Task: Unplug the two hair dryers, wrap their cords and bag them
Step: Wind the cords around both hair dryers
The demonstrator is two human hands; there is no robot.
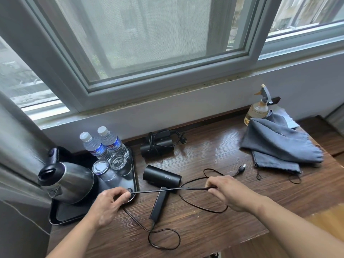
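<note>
**A:** How far are we getting?

**B:** Both dryers are lying unplugged on the tabletop (204, 229). The back hair dryer (158, 144) is sitting near the wall with its wire already wound around it.

**A:** And the other one?

**B:** The front hair dryer (162, 176) is lying right in front of us, and we are working on its cord (145, 191). The grip of our left hand (109, 202) is pinching the cord by the tray (61, 218). The grip of our right hand (229, 192) is pinching it further along. We are pulling it tight between them. The rest is lying in loose loops, and the plug (241, 167) is resting free near the cloth bags (279, 144).

**A:** What are we leaving for later?

**B:** We think we are finishing this cord first, then bagging both dryers. Nothing is sitting in the bags yet.

**A:** Are we counting everything?

**B:** Yes! We are seeing two dryers and what looks like two cloth bags, one lying on the other. There are also two water bottles (100, 146), two glasses (111, 165), one kettle (68, 181), one tray and one spray bottle (257, 108).
</note>
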